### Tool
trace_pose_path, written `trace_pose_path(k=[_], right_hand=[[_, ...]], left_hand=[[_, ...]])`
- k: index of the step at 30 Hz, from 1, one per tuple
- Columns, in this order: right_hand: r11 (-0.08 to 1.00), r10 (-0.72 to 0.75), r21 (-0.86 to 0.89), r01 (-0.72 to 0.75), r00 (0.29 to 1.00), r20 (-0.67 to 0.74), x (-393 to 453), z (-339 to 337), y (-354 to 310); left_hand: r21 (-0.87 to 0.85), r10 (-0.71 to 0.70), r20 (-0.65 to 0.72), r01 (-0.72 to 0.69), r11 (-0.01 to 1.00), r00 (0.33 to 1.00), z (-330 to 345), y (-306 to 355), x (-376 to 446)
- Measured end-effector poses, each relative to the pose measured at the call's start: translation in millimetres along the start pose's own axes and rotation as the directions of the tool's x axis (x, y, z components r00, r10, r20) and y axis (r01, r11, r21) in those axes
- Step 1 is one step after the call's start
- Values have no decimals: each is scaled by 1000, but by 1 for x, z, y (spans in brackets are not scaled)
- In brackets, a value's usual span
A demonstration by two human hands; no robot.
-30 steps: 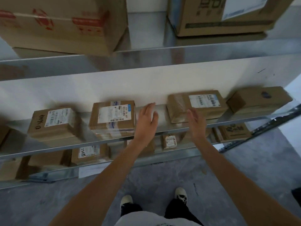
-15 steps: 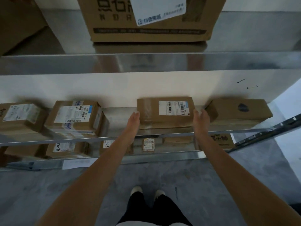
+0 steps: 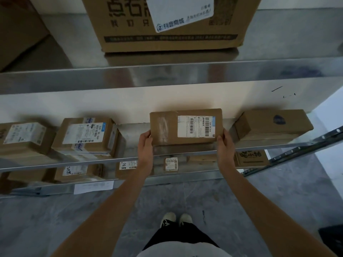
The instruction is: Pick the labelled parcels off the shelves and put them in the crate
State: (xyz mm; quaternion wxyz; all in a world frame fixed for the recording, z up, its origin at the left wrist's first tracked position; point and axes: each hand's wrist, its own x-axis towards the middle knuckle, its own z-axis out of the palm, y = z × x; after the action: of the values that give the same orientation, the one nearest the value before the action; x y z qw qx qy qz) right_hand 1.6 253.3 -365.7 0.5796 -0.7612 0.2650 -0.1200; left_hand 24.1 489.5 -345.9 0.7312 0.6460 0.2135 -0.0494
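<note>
Left hand (image 3: 145, 145) is curled round the left end of a flat brown parcel (image 3: 185, 127), thumb on top; right hand (image 3: 225, 145) is curled round its right end likewise. The parcel is held between both hands over the front of the middle shelf (image 3: 130, 134), top face tilted toward the camera; a white barcode label (image 3: 195, 126) with a blue edge is stuck on the right half, clear tape on the left. Whether its far edge touches the shelf cannot be told. Just right, an unlabelled box (image 3: 272, 125) with a dark mark is seen; to the left, two labelled boxes (image 3: 87, 136). A large printed carton (image 3: 167, 25) is seen on the shiny metal upper shelf (image 3: 55, 80). Smaller parcels are seen on the lower shelf (image 3: 170, 164). White wall behind, grey floor (image 3: 55, 219) below.
</note>
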Motion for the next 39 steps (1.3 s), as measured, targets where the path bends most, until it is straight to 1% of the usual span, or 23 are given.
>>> trace_pose_path(k=[3, 6, 9, 11, 13, 16, 18, 20, 21, 24, 26, 28, 32, 34, 36, 39], right_hand=[[999, -27, 23, 27, 1000, 14, -7, 9, -9], [999, -33, -37, 35, 997, 68, -6, 20, -14], [994, 47, -102, -34, 990, 135, -2, 33, -14], [991, 85, -112, -67, 981, 174, -2, 39, -16], [988, 115, -123, -93, 975, 188, 0, 43, -21], [981, 138, -163, -106, 970, 200, 6, 45, -22], [976, 109, -204, -74, 980, 169, 6, 42, -22], [965, 39, -263, -13, 995, 93, 6, 29, -23], [958, -19, -284, 37, 998, 64, 8, 20, -24], [947, -139, -291, 139, 990, 21, 25, -10, -29], [940, -199, -285, 186, 980, -16, 42, -36, -32], [921, -246, -325, 215, 967, -60, 56, -66, -33], [888, -318, -381, 256, 942, -109, 93, -144, -14], [876, -336, -405, 261, 933, -126, 112, -185, -2], [901, -277, -385, 201, 948, -153, 126, -223, 5], [932, -139, -352, 81, 980, -144, 150, -272, 20]], left_hand=[[5, 26, -28, -26, 1000, 999, -9, 5, 4], [27, 22, -82, -20, 999, 996, -18, 13, 7], [36, -45, -82, 48, 998, 996, -23, 17, 11], [98, -80, -58, 86, 991, 995, -25, 20, 14], [162, -58, -50, 65, 985, 997, -24, 23, 16], [315, 90, -78, -62, 947, 993, -18, 21, 17], [364, 228, -81, -185, 913, 970, -10, 21, 13], [352, 377, -4, -352, 867, 926, 8, 28, 4], [326, 428, 47, -418, 848, 903, 19, 34, -2], [261, 506, 201, -543, 798, 839, 61, 49, -17], [235, 482, 306, -556, 797, 821, 93, 49, -25], [237, 428, 383, -535, 811, 819, 126, 42, -33], [287, 358, 461, -519, 805, 812, 197, 18, -47], [337, 299, 472, -483, 809, 830, 235, 5, -53], [373, 200, 439, -380, 846, 876, 270, -9, -59], [377, 24, 349, -164, 911, 937, 313, -29, -69]])
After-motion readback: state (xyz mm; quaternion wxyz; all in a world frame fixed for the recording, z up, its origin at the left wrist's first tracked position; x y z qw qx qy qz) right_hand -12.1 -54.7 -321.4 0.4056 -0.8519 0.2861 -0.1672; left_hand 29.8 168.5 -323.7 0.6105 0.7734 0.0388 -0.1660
